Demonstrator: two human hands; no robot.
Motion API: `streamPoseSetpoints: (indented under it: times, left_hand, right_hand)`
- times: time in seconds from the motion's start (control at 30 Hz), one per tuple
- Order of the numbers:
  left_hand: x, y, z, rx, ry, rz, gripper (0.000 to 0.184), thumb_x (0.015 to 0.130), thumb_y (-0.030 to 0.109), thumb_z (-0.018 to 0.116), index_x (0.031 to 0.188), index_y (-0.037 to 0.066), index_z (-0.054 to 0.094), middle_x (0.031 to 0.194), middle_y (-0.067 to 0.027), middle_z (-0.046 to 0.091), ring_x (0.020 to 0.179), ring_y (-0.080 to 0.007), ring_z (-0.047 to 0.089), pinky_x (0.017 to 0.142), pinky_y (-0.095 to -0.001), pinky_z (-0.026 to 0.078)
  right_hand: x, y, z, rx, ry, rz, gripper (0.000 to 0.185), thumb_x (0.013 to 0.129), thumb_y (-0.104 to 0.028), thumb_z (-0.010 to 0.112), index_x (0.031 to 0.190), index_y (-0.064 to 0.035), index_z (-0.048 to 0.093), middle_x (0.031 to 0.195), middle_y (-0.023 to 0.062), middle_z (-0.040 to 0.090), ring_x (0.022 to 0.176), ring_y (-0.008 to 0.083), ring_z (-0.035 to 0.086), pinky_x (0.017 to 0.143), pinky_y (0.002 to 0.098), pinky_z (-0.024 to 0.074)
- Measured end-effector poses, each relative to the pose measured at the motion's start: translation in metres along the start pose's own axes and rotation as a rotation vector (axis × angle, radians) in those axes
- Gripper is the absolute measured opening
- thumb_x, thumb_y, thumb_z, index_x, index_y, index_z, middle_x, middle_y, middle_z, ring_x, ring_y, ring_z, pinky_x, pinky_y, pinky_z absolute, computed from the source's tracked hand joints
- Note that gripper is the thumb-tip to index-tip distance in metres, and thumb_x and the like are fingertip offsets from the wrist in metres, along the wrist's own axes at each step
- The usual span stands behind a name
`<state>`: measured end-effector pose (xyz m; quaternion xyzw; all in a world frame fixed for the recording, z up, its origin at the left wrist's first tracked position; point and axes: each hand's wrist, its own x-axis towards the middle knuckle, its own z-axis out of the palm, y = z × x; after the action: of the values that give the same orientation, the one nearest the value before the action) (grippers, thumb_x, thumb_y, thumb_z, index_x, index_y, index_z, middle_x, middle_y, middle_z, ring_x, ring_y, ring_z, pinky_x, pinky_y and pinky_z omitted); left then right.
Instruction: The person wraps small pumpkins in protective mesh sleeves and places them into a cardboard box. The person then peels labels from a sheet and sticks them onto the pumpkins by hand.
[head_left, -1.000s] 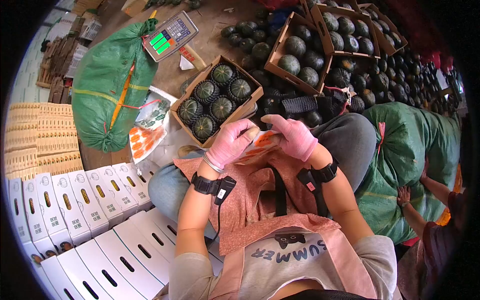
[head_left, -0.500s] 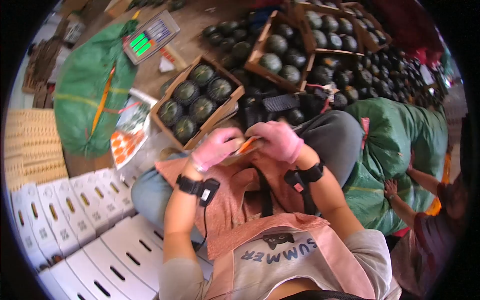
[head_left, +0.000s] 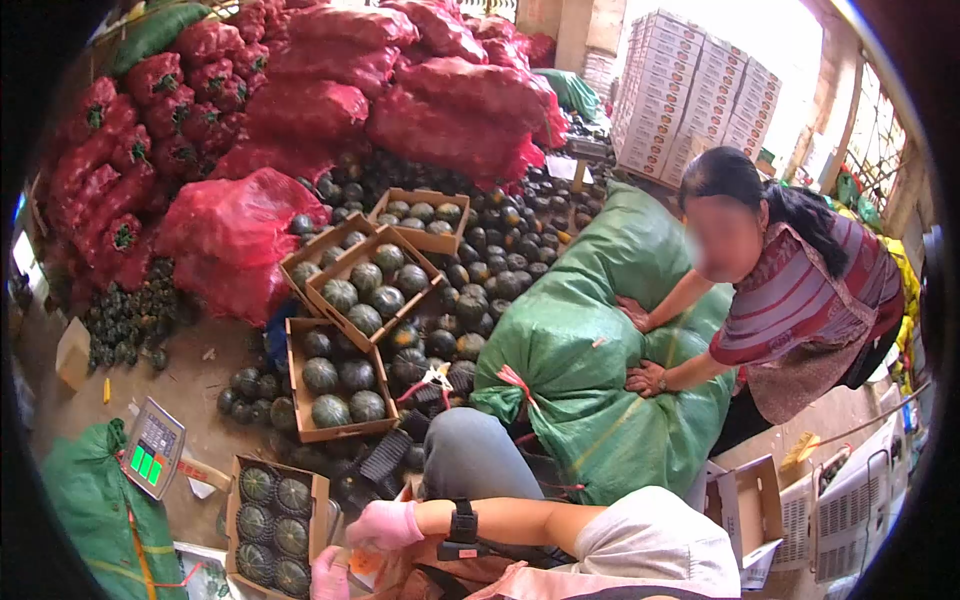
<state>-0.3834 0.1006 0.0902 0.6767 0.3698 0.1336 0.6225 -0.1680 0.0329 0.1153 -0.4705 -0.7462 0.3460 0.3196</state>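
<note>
My right hand [head_left: 385, 525], in a pink glove, is closed with its fingers curled at the orange-and-white sticker sheet [head_left: 366, 566]. Just left of it, my left hand [head_left: 329, 574], also gloved in pink, is closed near the edge of the same sheet, low in the view. Both hands are beside an open cardboard box [head_left: 318, 520] that holds several dark green squashes [head_left: 291, 533] in black net sleeves. Part of the sheet is hidden by my fingers.
A co-worker [head_left: 800, 270] leans over a large green sack [head_left: 600, 400], both hands on it. More squash boxes [head_left: 345, 432] stand ahead, with loose squashes around them. Red net sacks [head_left: 235, 235] are piled behind. A scale display [head_left: 153, 448] stands at left, white cartons [head_left: 690, 95] at back right.
The view has swung up and to the right, bringing the co-worker, red sacks and stacked cartons into sight. My hands now appear lower in the frame, still close together at the sheet.
</note>
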Motion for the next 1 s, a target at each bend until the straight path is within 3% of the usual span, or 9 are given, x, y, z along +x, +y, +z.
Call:
streamPoseSetpoints:
  times: [0.03,0.17,0.47,0.6,0.67,0.77,0.83,0.9,1.0]
  left_hand:
    - [-0.009,0.041,0.011,-0.06,-0.02,-0.047,0.015,0.087,0.014,0.048,0.085,0.002,0.058,0.079,-0.0057,0.057,0.076,-0.0171,0.052,0.074,-0.0294,0.045]
    - [0.017,-0.011,0.009,-0.145,0.006,-0.051,0.014,0.088,0.012,0.05,0.083,0.003,0.059,0.078,-0.0015,0.058,0.075,-0.0121,0.052,0.07,-0.0267,0.045]
    - [0.002,-0.013,0.0,-0.011,0.166,-0.081,0.013,0.087,0.011,0.051,0.089,0.001,0.059,0.083,-0.0009,0.056,0.081,-0.0108,0.05,0.075,-0.026,0.043]
    - [-0.015,0.007,0.011,-0.028,0.272,-0.107,0.032,0.091,0.022,0.056,0.113,0.0,0.057,0.107,-0.0064,0.059,0.097,-0.013,0.054,0.089,-0.0271,0.043]
    - [-0.03,0.008,0.011,-0.207,0.21,-0.251,0.034,0.093,0.03,0.051,0.111,0.003,0.059,0.099,-0.0003,0.06,0.088,-0.0078,0.053,0.078,-0.0222,0.044]
    - [-0.038,0.013,0.013,-0.385,0.024,-0.195,0.04,0.095,0.038,0.043,0.109,0.007,0.062,0.092,0.0024,0.062,0.081,-0.006,0.054,0.071,-0.0216,0.044]
    - [-0.035,-0.026,0.006,0.36,0.14,0.379,0.04,0.094,0.037,0.044,0.107,0.003,0.062,0.092,-0.0025,0.064,0.08,-0.0126,0.059,0.071,-0.0259,0.046]
    - [-0.04,-0.031,0.01,0.03,0.055,0.207,0.033,0.091,0.03,0.049,0.105,0.002,0.061,0.094,-0.0078,0.064,0.082,-0.0201,0.061,0.074,-0.0295,0.047]
    - [-0.043,-0.013,0.017,0.191,0.111,0.277,0.024,0.085,0.018,0.056,0.103,0.003,0.06,0.096,-0.0137,0.064,0.087,-0.0298,0.061,0.077,-0.0333,0.047]
  right_hand:
    - [0.0,0.004,0.001,0.009,0.011,-0.021,0.023,0.069,-0.005,0.056,0.092,-0.0056,0.058,0.076,0.0162,0.061,0.073,0.0364,0.059,0.062,0.0403,0.0476]
    - [-0.001,0.012,0.009,0.04,0.039,-0.017,0.022,0.067,-0.006,0.059,0.089,-0.0097,0.062,0.077,0.0114,0.064,0.074,0.0328,0.061,0.064,0.0382,0.0479]
    - [-0.001,-0.005,0.005,-0.209,0.097,-0.084,0.012,0.064,-0.014,0.061,0.076,-0.0106,0.062,0.07,0.011,0.06,0.068,0.0331,0.059,0.062,0.0407,0.0484]
    - [-0.006,-0.002,0.0,-0.11,0.033,-0.013,0.02,0.069,-0.019,0.062,0.087,-0.0105,0.065,0.079,0.0119,0.063,0.074,0.0313,0.061,0.067,0.0392,0.0499]
    - [-0.003,-0.014,-0.001,-0.116,-0.066,0.106,0.023,0.069,-0.017,0.063,0.09,-0.0101,0.067,0.085,0.0122,0.064,0.078,0.0303,0.062,0.071,0.0374,0.0504]
    - [-0.001,-0.009,0.015,-0.102,-0.01,-0.019,0.023,0.065,-0.007,0.064,0.087,-0.0068,0.066,0.083,0.0116,0.064,0.079,0.0302,0.061,0.072,0.0366,0.0499]
    - [0.003,-0.013,0.022,-0.093,0.071,-0.086,0.024,0.064,-0.004,0.064,0.088,-0.0063,0.065,0.084,0.0109,0.064,0.081,0.0297,0.061,0.074,0.036,0.0492]
    - [0.006,-0.019,0.026,-0.079,0.052,-0.072,0.028,0.064,-0.003,0.064,0.091,-0.0071,0.065,0.085,0.0099,0.064,0.082,0.0296,0.061,0.076,0.0356,0.0484]
    - [0.011,-0.007,0.024,-0.076,0.081,-0.188,0.025,0.066,-0.005,0.064,0.091,-0.0078,0.063,0.08,0.0089,0.064,0.076,0.029,0.061,0.072,0.0375,0.0484]
